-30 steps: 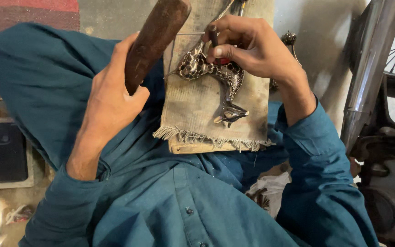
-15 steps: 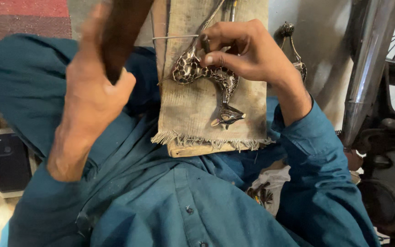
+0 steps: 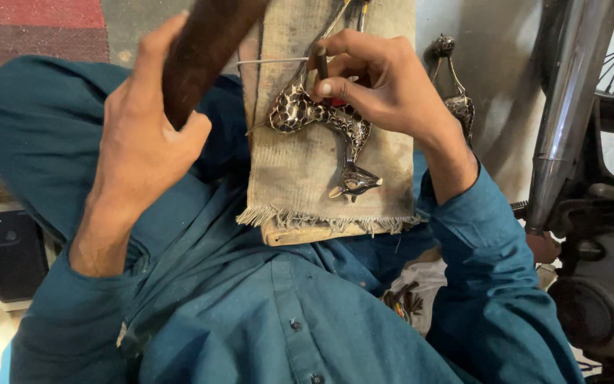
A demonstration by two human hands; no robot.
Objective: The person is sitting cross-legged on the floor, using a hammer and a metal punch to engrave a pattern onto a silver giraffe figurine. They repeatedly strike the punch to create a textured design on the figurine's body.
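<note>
raised a little higher than half a second ago, the left hand (image 3: 143, 142) grips a dark wooden mallet (image 3: 204, 50). the metal giraffe figure (image 3: 321, 124) lies on a cloth-covered board (image 3: 392, 163) across the lap, padded for hammering; the right hand (image 3: 385, 89) pinches a small punch (image 3: 319, 60) onto it.

Left hand (image 3: 147, 142) raised, fist clenched, right hand (image 3: 381, 85) fingers pinched, wrist bent

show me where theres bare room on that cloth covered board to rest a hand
Bare cloth lies between the metal giraffe figure and the board's right edge, and along the fringe below its head. The upper middle is crowded: the right hand pins a thin tool there. The left hand grips a wooden mallet beside the board.
</note>
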